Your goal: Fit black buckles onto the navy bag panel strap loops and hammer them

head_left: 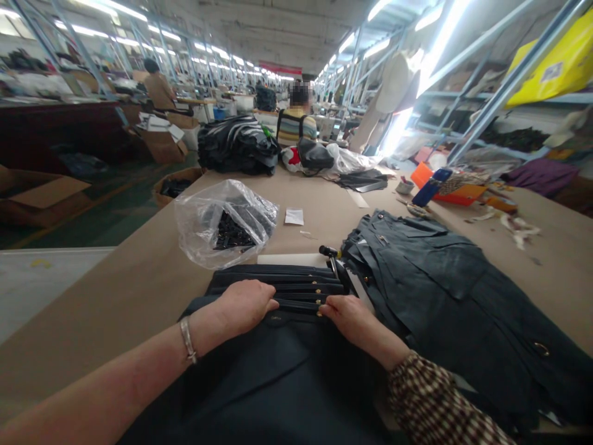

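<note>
In front of me lies a layered stack of dark garments [278,371], their band-like top edges overlapping in rows. Small gold-coloured fasteners [317,291] line up along these edges. My left hand [248,304] is closed in a pinch on the top garment's edge, with a bracelet on the wrist. Pinching the same edge farther right, beside the nearest fastener, is my right hand [347,316], its arm in a checked sleeve. Just beyond it a small hammer [330,252] with a black head rests against the stack.
A clear plastic bag [194,228] of small black parts sits at the far left of the stack. More dark garments [435,272] are piled on the right. Farther back are a dark fabric heap [238,145], an orange tray [463,194] and a seated person [296,123].
</note>
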The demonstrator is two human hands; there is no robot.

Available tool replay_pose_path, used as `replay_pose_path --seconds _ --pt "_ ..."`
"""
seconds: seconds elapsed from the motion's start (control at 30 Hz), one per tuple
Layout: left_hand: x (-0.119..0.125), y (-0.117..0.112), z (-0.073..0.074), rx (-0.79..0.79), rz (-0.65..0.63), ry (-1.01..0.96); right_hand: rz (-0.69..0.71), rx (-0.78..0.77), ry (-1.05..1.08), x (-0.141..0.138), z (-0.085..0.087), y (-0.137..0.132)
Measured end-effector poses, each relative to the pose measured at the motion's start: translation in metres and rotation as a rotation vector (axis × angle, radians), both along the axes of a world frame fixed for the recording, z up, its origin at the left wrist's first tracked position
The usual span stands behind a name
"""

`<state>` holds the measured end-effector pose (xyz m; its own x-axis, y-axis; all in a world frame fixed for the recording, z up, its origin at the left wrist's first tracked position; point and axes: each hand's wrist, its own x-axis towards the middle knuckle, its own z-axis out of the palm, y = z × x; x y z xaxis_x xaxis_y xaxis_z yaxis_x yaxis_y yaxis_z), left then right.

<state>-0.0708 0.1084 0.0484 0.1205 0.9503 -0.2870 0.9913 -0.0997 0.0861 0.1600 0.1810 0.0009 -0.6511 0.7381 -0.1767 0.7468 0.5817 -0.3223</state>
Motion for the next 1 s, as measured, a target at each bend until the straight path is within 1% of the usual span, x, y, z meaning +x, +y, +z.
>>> replay_pose_path --seconds 0.07,0.13,0.17,0.23,0.3,0.33,0.43,0.5,0.57,0.7,0.77,0.87,1.0 --pt "0.005 -0.003 0.0 0.022 0.026 0.054 0.006 0.043 -0.067 -0.004 -0.001 -0.001" --pt "0.014 -0.008 -0.004 0.113 0.02 0.093 0.012 0.066 -0.101 -0.008 -0.002 -0.002" --pt "0.02 -0.013 -0.008 0.173 -0.007 0.093 0.014 0.068 -0.106 -0.009 -0.003 -0.002" --pt "0.032 -0.024 -0.02 0.251 -0.118 0.04 0.008 0.07 -0.095 -0.009 -0.003 -0.003" --pt "0.042 -0.037 -0.036 0.257 -0.229 -0.064 -0.017 0.076 -0.062 -0.006 -0.002 -0.003" --pt "0.045 -0.043 -0.045 0.252 -0.254 -0.105 -0.031 0.088 -0.035 -0.005 0.0 -0.002" --pt "0.048 -0.057 -0.067 0.268 -0.235 -0.146 -0.046 0.209 0.081 -0.002 0.005 0.009" --pt "0.046 -0.06 -0.074 0.282 -0.232 -0.156 -0.056 0.294 0.12 -0.004 0.006 0.022" --pt "0.043 -0.059 -0.075 0.3 -0.245 -0.166 -0.083 0.281 0.093 -0.011 0.003 0.036" --pt "0.035 -0.051 -0.075 0.311 -0.243 -0.143 -0.093 0.167 0.04 -0.034 -0.009 0.059" --pt "0.031 -0.042 -0.075 0.318 -0.226 -0.125 -0.082 0.176 0.059 -0.046 -0.011 0.068" --pt "0.025 -0.026 -0.076 0.349 -0.189 -0.113 -0.077 0.2 0.083 -0.059 -0.011 0.083" --pt "0.021 -0.009 -0.077 0.382 -0.166 -0.104 -0.094 0.198 0.092 -0.064 -0.01 0.107"
